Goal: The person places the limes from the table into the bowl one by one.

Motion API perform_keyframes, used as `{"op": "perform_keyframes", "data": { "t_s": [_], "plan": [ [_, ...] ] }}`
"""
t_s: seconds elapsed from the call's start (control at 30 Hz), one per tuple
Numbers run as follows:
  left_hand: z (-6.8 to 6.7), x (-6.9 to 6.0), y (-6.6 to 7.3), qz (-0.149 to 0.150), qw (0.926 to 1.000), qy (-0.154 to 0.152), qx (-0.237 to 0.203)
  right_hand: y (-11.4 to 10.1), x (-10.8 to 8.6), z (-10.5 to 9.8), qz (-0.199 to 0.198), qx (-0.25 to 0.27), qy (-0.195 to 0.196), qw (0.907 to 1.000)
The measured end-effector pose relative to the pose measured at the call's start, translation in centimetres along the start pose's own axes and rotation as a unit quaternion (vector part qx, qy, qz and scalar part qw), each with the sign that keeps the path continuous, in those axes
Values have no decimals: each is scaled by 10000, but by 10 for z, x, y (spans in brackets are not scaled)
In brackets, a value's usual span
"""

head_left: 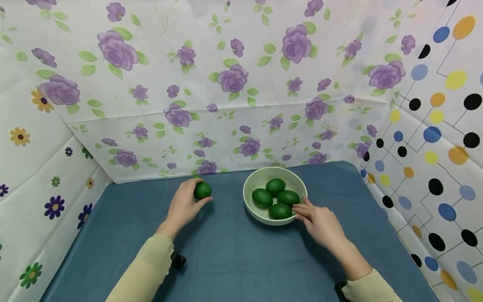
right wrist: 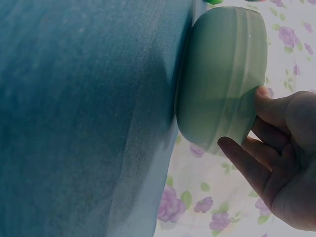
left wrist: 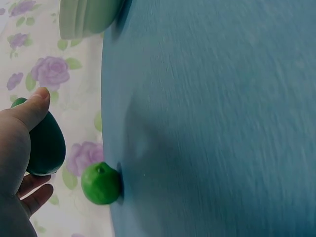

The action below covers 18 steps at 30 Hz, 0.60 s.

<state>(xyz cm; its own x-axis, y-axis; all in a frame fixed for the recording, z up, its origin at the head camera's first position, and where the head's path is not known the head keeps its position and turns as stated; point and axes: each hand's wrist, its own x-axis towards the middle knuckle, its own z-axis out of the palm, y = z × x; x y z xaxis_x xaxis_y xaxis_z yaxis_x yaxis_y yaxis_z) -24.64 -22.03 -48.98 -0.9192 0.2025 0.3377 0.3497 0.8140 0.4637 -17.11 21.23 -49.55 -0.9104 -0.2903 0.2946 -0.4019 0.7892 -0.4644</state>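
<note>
My left hand (head_left: 183, 206) holds a dark green lime (head_left: 202, 190) between thumb and fingers, left of the bowl; the left wrist view shows the lime (left wrist: 46, 145) raised off the table. Beyond it in that view, a brighter green lime (left wrist: 101, 183) rests on the cloth. My right hand (head_left: 322, 225) grips the right rim of a pale green bowl (head_left: 260, 217), some fingertips over the edge and others on the outer wall. Several green limes (head_left: 280, 211) lie in the bowl. From the right wrist, only the bowl's outside (right wrist: 217, 74) shows.
A blue cloth (head_left: 234, 260) covers the table. Behind it rises a sheet with purple flowers (head_left: 232, 78). A flowered sheet (head_left: 34, 201) stands on the left and a dotted sheet (head_left: 434, 167) on the right.
</note>
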Motion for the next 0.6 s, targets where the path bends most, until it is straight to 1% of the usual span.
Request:
{"op": "perform_keyframes", "data": {
  "t_s": [0.23,0.4,0.6],
  "plan": [
    [5,1,13,65,9999,-48,-87,1,0,2,20,1,-8,10000],
    [8,0,18,112,9998,-53,-164,1,0,4,42,52,-36,10000],
    [13,0,25,271,9993,-21,-250,2,-1,3,-34,-57,-9,10000]
  ]
}}
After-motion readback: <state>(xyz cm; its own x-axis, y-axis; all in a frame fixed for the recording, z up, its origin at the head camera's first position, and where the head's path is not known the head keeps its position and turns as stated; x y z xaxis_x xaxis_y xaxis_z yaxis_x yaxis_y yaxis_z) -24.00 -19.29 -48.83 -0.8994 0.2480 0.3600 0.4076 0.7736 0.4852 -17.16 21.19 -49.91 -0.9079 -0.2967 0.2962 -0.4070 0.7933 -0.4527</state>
